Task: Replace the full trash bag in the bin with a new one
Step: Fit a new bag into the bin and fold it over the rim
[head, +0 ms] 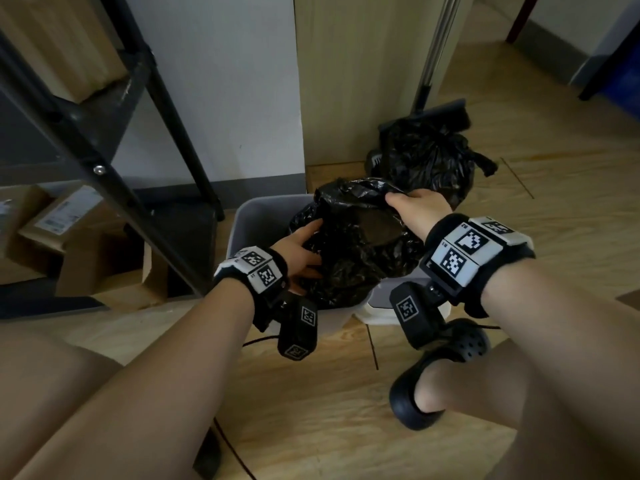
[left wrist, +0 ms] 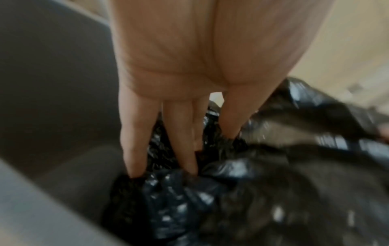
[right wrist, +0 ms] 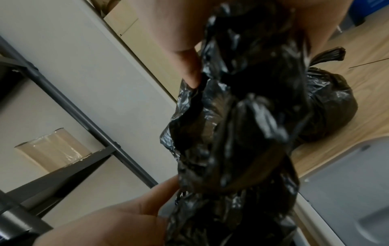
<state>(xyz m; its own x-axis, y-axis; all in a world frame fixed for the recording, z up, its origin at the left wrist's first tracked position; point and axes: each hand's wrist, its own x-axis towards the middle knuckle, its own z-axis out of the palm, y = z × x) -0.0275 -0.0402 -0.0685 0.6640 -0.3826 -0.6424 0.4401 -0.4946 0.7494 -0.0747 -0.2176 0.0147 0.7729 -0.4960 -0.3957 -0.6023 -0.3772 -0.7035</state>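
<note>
A grey bin (head: 247, 220) stands on the wooden floor with a crumpled black bag (head: 353, 258) in it. My right hand (head: 398, 200) grips the bag's upper edge above the bin's far right side. In the right wrist view, the bag (right wrist: 242, 116) hangs bunched from that hand. My left hand (head: 308, 245) lies on the bag's left side. Its straight fingers (left wrist: 181, 141) press into the plastic (left wrist: 231, 191) beside the bin wall (left wrist: 52, 83). A tied, full black bag (head: 429, 161) sits on the floor behind the bin, also visible in the right wrist view (right wrist: 328, 103).
A black metal shelf frame (head: 138, 161) rises close on the left, with cardboard boxes (head: 52, 230) under it. A broom and dustpan (head: 429, 81) lean on the wall behind the tied bag. My foot in a black clog (head: 443, 368) is right of the bin. A cable runs across the floor.
</note>
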